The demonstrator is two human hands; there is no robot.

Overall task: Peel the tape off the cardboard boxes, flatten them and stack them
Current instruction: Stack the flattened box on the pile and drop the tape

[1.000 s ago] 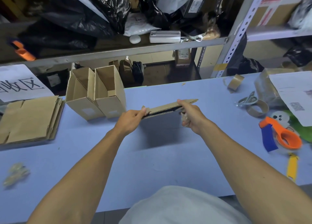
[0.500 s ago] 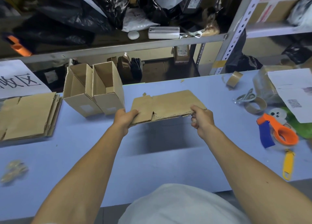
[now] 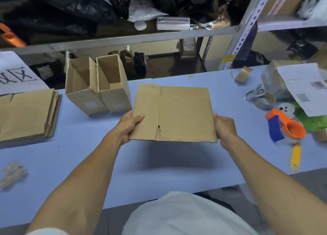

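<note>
— Holding a flattened cardboard box [image 3: 174, 113] up off the blue table [image 3: 106, 164], between chest and shelf. Left hand [image 3: 128, 126] gripping the near-left corner, thumb lying on top, fingers hidden underneath. Right hand [image 3: 224, 126] clamping the near-right edge, fingers curled round it.

— Risking anything?

— Probably springing back open: creased corrugated board, folds not pressed hard. Also sagging along the centre crease, being held only at two near corners. Swinging left towards the stack of flattened boxes [image 3: 26, 114] and likely clipping the two open boxes [image 3: 99, 91] standing upright between, tipping them over.

— Landing askew?

— Possibly; stack edges already fanning out, so sliding off being a real chance.

— Describing the material?

— Matte brown board, roughly rectangular, a notch at the near edge, near edge looking scuffed. No tape showing on this face; underside hidden. Lying nearby: crumpled clear tape [image 3: 12, 172] at far left, glossy orange-and-blue tape dispenser [image 3: 286, 128] at right, yellow cutter [image 3: 295, 157] beside it.
</note>
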